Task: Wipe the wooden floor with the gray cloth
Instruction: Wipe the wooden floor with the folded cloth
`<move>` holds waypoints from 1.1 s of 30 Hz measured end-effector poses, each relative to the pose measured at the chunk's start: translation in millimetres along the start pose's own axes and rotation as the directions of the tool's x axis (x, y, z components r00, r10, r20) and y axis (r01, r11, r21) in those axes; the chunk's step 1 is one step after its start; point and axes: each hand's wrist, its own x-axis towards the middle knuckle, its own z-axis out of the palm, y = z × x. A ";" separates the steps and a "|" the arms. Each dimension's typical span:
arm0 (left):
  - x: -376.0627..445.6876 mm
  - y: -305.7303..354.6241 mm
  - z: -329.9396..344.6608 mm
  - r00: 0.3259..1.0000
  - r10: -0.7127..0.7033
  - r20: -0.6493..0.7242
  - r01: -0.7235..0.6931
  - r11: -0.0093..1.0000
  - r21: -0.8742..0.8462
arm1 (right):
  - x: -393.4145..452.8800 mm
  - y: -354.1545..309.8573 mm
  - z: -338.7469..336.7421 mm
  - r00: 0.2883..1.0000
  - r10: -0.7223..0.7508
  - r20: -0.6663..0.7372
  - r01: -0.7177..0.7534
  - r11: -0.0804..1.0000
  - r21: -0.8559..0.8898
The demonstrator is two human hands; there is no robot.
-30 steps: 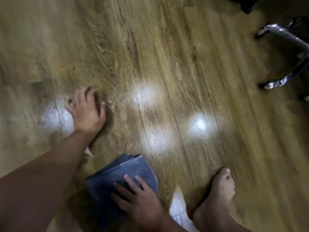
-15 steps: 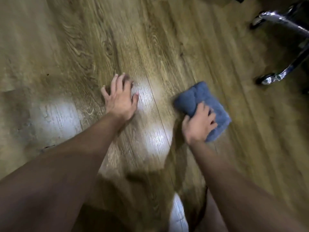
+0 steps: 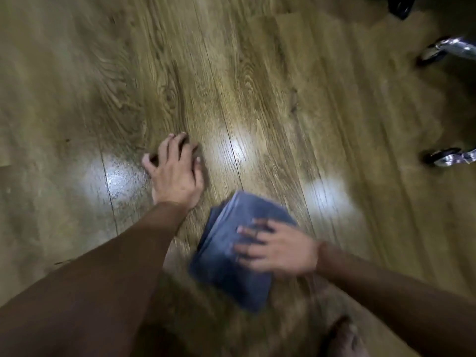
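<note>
Left hand planted on the wooden floor, fingers spread, holding nothing, just bracing. Right of it, folded gray cloth lies flat on the boards, right hand on top with fingers splayed, pressing it down, not pinching. Chrome chair casters far right. Mid-wipe stroke, judging by blur; next needs steady downward pressure, sliding onto unwiped boards.

Left hand lies palm down on the wooden floor, fingers spread, arm extended straight behind it. Right hand lies just right of and nearer than the left hand, flat atop the gray cloth, fingers extended and slightly splayed, forearm angling in from the lower right. Bare foot nearer than the right hand.
</note>
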 end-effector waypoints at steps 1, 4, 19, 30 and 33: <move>-0.5 0.3 -0.3 1.000 0.000 0.001 0.000 1.000 0.003 | -6.4 45.7 18.9 0.991 0.100 -0.085 -0.107 0.991 -0.080; -0.8 1.2 -0.2 1.000 0.000 0.007 0.000 1.000 0.008 | -18.7 160.7 -10.5 0.774 0.599 -0.205 -0.615 0.788 -0.019; 4.0 4.2 -3.6 0.998 -0.028 0.050 0.027 0.999 0.028 | -31.6 -16.9 37.3 0.988 0.147 0.051 -0.141 0.983 -0.120; 5.2 7.5 -2.5 0.995 -0.069 0.077 0.064 0.995 0.073 | 41.3 273.4 -52.9 0.791 0.578 -0.199 -0.606 0.785 -0.127; 4.8 5.0 -1.6 0.994 -0.059 0.088 0.052 0.996 0.077 | 73.8 317.7 -80.3 0.436 0.876 -0.208 -0.885 0.459 0.078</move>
